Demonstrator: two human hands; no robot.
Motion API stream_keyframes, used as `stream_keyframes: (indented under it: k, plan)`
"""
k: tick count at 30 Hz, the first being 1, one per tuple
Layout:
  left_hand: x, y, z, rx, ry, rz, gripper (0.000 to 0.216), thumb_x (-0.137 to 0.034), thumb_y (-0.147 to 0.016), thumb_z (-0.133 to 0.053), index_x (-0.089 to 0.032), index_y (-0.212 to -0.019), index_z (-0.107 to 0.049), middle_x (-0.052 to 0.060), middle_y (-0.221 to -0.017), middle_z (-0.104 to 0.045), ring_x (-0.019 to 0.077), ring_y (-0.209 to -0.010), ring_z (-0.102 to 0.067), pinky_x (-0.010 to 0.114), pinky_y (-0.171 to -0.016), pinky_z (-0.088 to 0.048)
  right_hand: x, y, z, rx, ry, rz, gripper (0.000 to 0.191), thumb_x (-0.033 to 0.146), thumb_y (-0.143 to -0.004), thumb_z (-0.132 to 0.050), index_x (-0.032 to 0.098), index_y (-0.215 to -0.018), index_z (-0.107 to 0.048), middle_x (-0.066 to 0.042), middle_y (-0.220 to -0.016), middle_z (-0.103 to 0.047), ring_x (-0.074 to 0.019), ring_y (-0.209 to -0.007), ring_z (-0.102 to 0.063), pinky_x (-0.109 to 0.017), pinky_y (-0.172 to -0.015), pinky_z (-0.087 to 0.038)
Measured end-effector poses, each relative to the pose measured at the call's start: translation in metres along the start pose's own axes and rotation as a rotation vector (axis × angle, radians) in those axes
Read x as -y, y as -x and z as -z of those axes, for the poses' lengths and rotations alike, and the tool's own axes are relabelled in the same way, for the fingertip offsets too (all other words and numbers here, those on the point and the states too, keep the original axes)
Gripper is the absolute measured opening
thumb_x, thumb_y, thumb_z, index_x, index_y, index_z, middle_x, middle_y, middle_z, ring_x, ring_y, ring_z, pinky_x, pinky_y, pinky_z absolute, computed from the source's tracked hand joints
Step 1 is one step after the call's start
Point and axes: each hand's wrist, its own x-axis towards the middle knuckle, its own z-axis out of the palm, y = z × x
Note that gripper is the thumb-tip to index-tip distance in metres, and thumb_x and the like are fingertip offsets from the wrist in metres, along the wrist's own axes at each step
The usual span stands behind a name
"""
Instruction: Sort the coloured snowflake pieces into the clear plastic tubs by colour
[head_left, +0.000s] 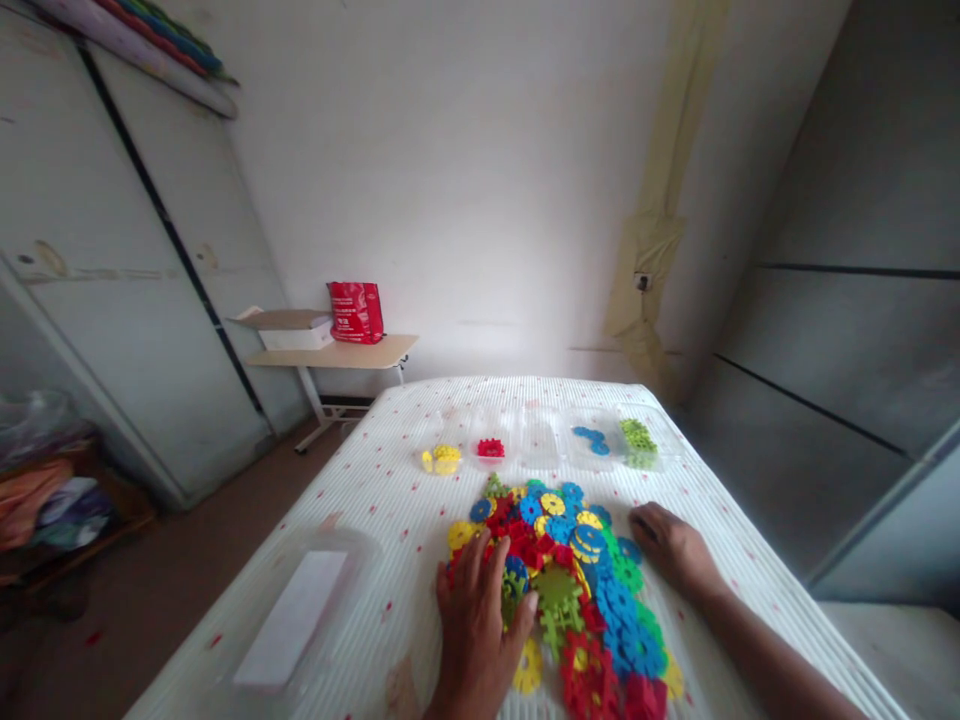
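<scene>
A heap of plastic gear-shaped and snowflake-like building pieces in red, blue, yellow and green [616, 610] is spread over the cloth-covered surface. My left hand [480, 610] lies over the heap's left side, fingers apart, touching pieces near a green one [559, 590]. To the right of the heap, my right hand [671, 545] rests on the cloth with its fingers curled in. Its fingertips are hidden, so whatever they may hold does not show.
Clear containers behind the heap hold yellow pieces [446, 455], a red piece [490, 448], blue pieces [592, 438] and green pieces [637, 437]. A clear lid with a white label [296, 615] lies at left. Beyond stands a small table [352, 355] with a red bag [356, 313].
</scene>
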Motion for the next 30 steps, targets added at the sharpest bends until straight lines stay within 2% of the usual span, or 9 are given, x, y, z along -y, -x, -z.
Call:
stream_keyframes:
  k: [8,15,21,26,30]
  plan:
    - [-0.007,0.000,-0.001,-0.061,0.043,0.036,0.046,-0.034,-0.084,-0.046,-0.025,-0.130,-0.045,0.012,-0.137,-0.044,0.0280,-0.127,-0.039,0.055,-0.103,-0.022,0.003,0.000,0.001,0.004,0.016,-0.016,0.026,0.029,-0.088,-0.037,0.021,-0.077,-0.059,-0.003,-0.074,-0.061,-0.0139,-0.065,-0.060,-0.023,-0.059,-0.045]
    - [-0.001,0.001,-0.003,-0.048,0.070,0.032,0.044,-0.031,-0.087,-0.041,-0.025,-0.130,-0.044,0.011,-0.137,-0.045,0.0261,-0.126,-0.041,0.055,-0.103,-0.022,0.001,0.001,-0.001,0.014,0.041,-0.018,0.027,0.031,-0.089,-0.036,0.021,-0.077,-0.059,-0.003,-0.074,-0.061,-0.0145,-0.066,-0.060,-0.024,-0.061,-0.045]
    - [0.003,0.002,0.000,-0.097,0.172,0.108,0.041,-0.027,-0.090,-0.034,-0.025,-0.130,-0.042,0.010,-0.135,-0.048,0.0235,-0.127,-0.041,0.054,-0.105,-0.021,0.004,0.001,-0.001,-0.012,0.040,-0.036,0.026,0.028,-0.088,-0.037,0.021,-0.074,-0.058,-0.003,-0.072,-0.060,-0.0136,-0.064,-0.058,-0.023,-0.059,-0.042]
    - [0.018,-0.003,0.005,-0.101,0.289,0.162,0.038,-0.032,-0.089,-0.038,-0.026,-0.125,-0.047,0.009,-0.132,-0.052,0.0244,-0.124,-0.045,0.053,-0.105,-0.025,0.010,0.000,0.003,0.041,0.065,-0.082,0.025,0.026,-0.087,-0.036,0.020,-0.074,-0.057,-0.004,-0.075,-0.060,-0.0141,-0.068,-0.056,-0.024,-0.061,-0.041]
    - [0.032,-0.009,0.006,-0.115,0.456,0.247,0.039,-0.038,-0.085,-0.042,-0.024,-0.121,-0.051,0.009,-0.129,-0.053,0.0235,-0.121,-0.047,0.045,-0.103,-0.034,0.010,0.000,0.004,0.086,0.086,-0.104,0.024,0.024,-0.087,-0.035,0.021,-0.076,-0.057,-0.004,-0.079,-0.060,-0.0145,-0.072,-0.056,-0.024,-0.064,-0.040]
